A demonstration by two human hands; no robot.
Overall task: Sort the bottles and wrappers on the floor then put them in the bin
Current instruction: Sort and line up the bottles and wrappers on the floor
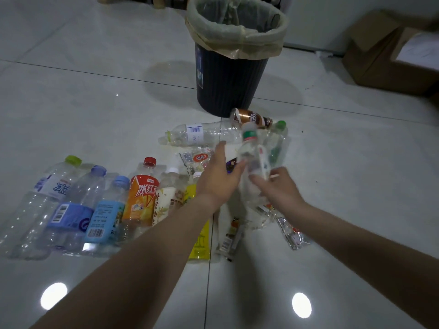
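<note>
We are seeing the clear bottle point(250, 148) in front of the bin point(228, 74) smeared by motion blur, so we are not making out whether the right hand point(278, 188) is gripping it. The left hand point(219, 176) and its forearm are covering part of the yellow bottle point(200, 243). The top edge is cutting off the bin's far rim.

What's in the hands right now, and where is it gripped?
The right hand grips a clear white-capped bottle around its lower body; the left hand touches its middle with straight fingers.
</note>
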